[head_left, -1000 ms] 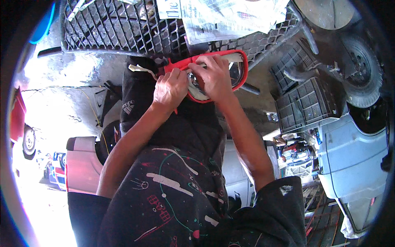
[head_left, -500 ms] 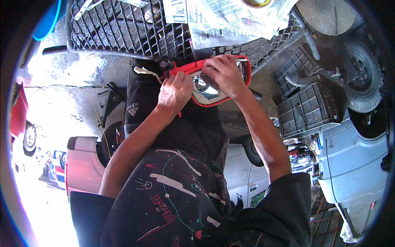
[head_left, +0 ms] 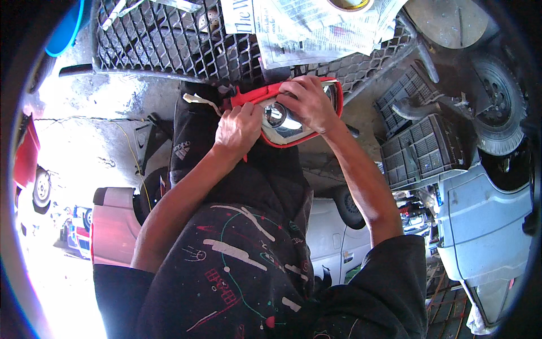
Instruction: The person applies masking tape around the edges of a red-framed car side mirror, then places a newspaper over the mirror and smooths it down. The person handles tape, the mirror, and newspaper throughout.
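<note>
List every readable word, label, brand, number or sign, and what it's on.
Newspaper sheets: large heading legible, wording not copied here; most smaller print too small to read.
Dark trousers: white lettering and logo on the leg, brand not named.
Dark shirt: drawings; a few small marks, can't tell if letters.
Red-rimmed lamp: no lettering that I can make out.

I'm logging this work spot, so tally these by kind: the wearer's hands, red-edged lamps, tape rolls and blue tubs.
Hands (left hand, right hand): 2
Red-edged lamp: 1
Tape roll, cut off by the picture's edge: 1
Blue tub, partly in view: 1
Total: 5
</note>
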`<state>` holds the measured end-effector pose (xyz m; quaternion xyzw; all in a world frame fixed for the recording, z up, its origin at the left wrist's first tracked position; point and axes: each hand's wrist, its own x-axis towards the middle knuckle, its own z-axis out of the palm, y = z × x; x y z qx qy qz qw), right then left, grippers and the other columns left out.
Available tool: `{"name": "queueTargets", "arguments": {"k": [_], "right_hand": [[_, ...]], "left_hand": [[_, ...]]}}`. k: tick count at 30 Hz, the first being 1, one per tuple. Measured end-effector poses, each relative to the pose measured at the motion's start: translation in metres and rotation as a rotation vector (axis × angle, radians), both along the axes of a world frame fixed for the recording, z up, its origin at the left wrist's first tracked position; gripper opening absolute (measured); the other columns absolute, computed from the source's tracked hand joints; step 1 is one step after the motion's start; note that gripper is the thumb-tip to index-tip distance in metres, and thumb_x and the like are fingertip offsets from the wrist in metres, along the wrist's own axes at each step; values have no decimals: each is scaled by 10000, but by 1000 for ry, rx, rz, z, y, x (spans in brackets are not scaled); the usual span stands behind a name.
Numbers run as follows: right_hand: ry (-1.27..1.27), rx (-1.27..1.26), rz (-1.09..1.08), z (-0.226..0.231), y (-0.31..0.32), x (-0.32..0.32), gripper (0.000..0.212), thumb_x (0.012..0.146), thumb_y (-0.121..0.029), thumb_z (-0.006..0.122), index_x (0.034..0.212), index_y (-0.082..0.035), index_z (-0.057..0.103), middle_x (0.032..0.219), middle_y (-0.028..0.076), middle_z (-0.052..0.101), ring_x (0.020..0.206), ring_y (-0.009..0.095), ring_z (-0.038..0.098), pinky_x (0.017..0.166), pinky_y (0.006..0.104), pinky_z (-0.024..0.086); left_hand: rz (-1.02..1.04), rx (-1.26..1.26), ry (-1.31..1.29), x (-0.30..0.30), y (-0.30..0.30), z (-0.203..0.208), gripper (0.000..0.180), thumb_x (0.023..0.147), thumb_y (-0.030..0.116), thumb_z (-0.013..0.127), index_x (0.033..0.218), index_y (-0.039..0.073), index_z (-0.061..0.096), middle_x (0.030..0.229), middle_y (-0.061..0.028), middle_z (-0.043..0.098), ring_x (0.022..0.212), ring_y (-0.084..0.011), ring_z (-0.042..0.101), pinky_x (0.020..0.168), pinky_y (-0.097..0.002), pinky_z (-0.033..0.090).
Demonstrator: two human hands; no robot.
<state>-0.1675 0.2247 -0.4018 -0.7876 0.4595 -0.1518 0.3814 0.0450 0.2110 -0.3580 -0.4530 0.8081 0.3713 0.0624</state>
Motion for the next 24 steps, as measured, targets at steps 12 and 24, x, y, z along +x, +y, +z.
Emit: {"name": "queueTargets", "arguments": {"k": [12,24], "right_hand": [[89,68,171,14,-12,-22,387,678,-190,709,1060,-170,651,1231,18,537,1123,216,481,936,440,371],[144,113,82,25,-9,8,498,611,-125,750,1088,-255,688,1291,22,563,1117,253,517,911,444,391]], "left_hand": [[-284,209,-348,-1,1,49,481,826,129,549,1282,1,460,826,-73,585,657,-216,632,600,-382,455],[-286,77,-415,-3,13,47,532,821,152,554,1329,28,453,850,-58,547,669,-190,611,619,-353,453]]}}
